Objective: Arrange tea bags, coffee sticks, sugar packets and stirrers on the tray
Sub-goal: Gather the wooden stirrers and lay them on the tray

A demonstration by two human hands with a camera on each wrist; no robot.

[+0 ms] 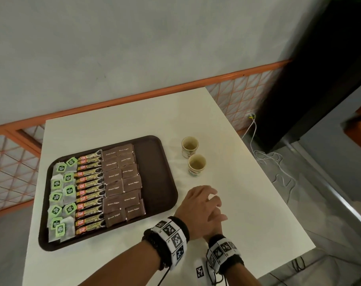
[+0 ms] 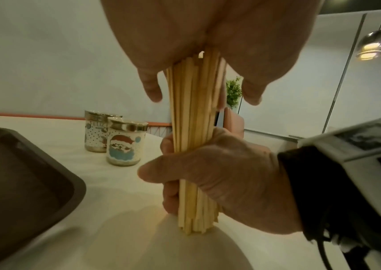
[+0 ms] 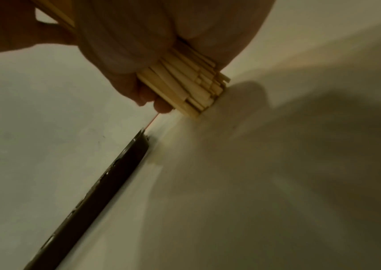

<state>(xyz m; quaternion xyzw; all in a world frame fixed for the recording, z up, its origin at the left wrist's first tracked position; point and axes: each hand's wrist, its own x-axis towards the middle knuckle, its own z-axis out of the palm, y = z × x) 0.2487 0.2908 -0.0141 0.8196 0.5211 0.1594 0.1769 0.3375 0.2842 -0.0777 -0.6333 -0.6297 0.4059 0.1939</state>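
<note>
A brown tray holds green-tagged tea bags at its left, a column of coffee sticks and brown sugar packets; its right strip is bare. To the right of the tray, a bundle of wooden stirrers stands upright with its lower ends on the white table. My right hand grips the lower half of the bundle. My left hand caps the top end, palm on the tips and fingers curled down beside them. In the head view the hands hide the stirrers.
Two small printed cups stand on the table behind my hands, right of the tray. A white marker tag lies near the front edge. The table's right edge is close, with cables on the floor beyond.
</note>
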